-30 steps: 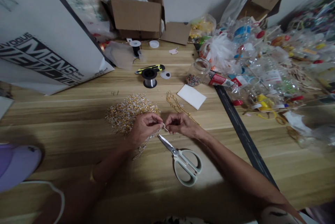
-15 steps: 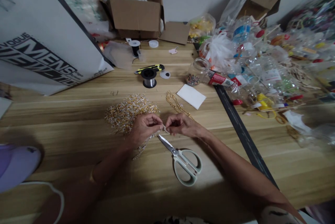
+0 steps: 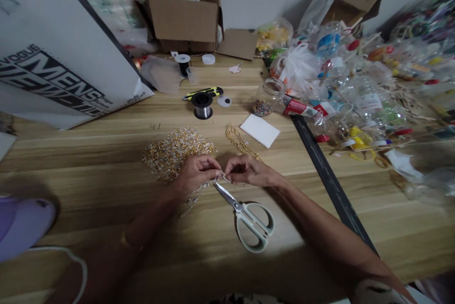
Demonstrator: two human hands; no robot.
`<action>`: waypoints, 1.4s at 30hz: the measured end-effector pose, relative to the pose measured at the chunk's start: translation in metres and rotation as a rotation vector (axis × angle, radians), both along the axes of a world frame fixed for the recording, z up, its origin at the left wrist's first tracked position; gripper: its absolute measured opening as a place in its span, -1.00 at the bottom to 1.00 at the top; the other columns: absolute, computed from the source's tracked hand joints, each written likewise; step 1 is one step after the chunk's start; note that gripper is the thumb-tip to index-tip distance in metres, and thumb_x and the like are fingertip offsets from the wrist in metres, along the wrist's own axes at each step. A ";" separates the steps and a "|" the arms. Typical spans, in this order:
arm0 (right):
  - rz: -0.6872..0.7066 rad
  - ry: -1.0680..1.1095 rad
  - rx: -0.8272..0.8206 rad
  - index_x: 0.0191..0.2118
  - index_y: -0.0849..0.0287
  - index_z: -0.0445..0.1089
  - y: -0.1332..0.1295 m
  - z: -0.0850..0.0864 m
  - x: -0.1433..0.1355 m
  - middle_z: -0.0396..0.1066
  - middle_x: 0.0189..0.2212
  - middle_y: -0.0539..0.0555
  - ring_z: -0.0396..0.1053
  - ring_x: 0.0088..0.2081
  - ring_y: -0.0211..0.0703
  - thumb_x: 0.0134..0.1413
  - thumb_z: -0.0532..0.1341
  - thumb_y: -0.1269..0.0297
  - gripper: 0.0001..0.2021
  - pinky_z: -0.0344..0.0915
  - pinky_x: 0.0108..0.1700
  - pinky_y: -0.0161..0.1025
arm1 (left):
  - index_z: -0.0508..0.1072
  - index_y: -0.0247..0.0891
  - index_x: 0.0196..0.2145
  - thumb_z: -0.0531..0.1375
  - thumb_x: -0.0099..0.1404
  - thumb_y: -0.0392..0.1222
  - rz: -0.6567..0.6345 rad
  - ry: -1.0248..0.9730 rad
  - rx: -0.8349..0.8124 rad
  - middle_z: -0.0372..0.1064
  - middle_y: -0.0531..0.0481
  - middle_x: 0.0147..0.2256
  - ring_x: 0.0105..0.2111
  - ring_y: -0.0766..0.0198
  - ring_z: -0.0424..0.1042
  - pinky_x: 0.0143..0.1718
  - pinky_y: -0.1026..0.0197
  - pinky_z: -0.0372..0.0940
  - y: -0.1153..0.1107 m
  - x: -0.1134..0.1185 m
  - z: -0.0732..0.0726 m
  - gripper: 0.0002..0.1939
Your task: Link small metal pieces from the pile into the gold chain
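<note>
My left hand (image 3: 196, 172) and my right hand (image 3: 248, 170) meet over the table, fingertips pinched almost together. Between them is the end of a thin beaded strand (image 3: 193, 200), silver and clear, which trails down to the left from under my left fingers. Both hands are closed on that end; its fine detail is too small to make out. A pile of gold and clear beads (image 3: 174, 150) lies just beyond my left hand. Scissors (image 3: 245, 218) with pale handles rest below the hands, tips pointing up at them. Behind my right hand lies a gold chain (image 3: 236, 138).
Beyond the pile stand a wire spool (image 3: 203, 106), a yellow and black cutter (image 3: 213, 91) and a jar of beads (image 3: 265, 97). A white card (image 3: 260, 130) lies to the right. Plastic bottles (image 3: 366, 95) crowd the right side; a big printed box (image 3: 64, 57) fills the upper left.
The hands hold nearly the same place, with only slight finger movement at the strand's end. Everything else on the table stays put.
</note>
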State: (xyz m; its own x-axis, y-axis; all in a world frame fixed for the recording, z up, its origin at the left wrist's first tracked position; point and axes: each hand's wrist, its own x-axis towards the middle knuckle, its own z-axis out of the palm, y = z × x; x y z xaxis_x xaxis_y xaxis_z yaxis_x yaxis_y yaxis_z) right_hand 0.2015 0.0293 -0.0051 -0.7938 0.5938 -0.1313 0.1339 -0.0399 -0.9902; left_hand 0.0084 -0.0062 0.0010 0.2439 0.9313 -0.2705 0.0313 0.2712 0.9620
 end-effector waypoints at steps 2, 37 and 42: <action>0.003 -0.002 0.005 -0.40 0.29 0.36 0.000 0.001 0.000 0.25 -0.59 -0.10 0.18 -0.56 -0.41 -0.03 0.22 0.44 -0.98 0.13 -0.51 -0.42 | 0.46 -0.36 -0.52 0.31 -0.05 -0.32 -0.007 0.002 0.005 0.44 0.04 -0.58 -0.55 0.39 0.39 -0.48 0.37 0.27 0.000 0.000 0.001 -0.90; -0.092 0.036 0.065 -0.33 0.28 0.36 -0.003 0.001 -0.003 0.28 -0.51 -0.04 0.20 -0.48 -0.36 0.10 0.19 0.33 -0.90 0.15 -0.44 -0.38 | 0.47 -0.34 -0.46 0.32 -0.02 -0.22 0.007 -0.030 0.072 0.42 0.04 -0.59 -0.57 0.36 0.38 -0.47 0.32 0.29 0.002 -0.004 -0.009 -0.85; -0.129 0.039 0.041 -0.33 0.27 0.35 -0.003 0.007 -0.005 0.30 -0.50 -0.02 0.25 -0.46 -0.34 0.10 0.20 0.29 -0.87 0.22 -0.40 -0.36 | 0.49 -0.35 -0.46 0.32 -0.03 -0.20 -0.015 -0.030 0.049 0.41 0.05 -0.62 -0.60 0.37 0.36 -0.51 0.34 0.27 0.004 -0.006 -0.008 -0.83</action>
State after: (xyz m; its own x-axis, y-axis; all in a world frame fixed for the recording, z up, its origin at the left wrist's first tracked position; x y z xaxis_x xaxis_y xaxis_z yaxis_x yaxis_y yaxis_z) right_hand 0.1969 0.0262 0.0018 -0.7147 0.6954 -0.0750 0.0912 -0.0137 -0.9957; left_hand 0.0028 -0.0023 -0.0065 0.2651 0.9395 -0.2171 0.0063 0.2235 0.9747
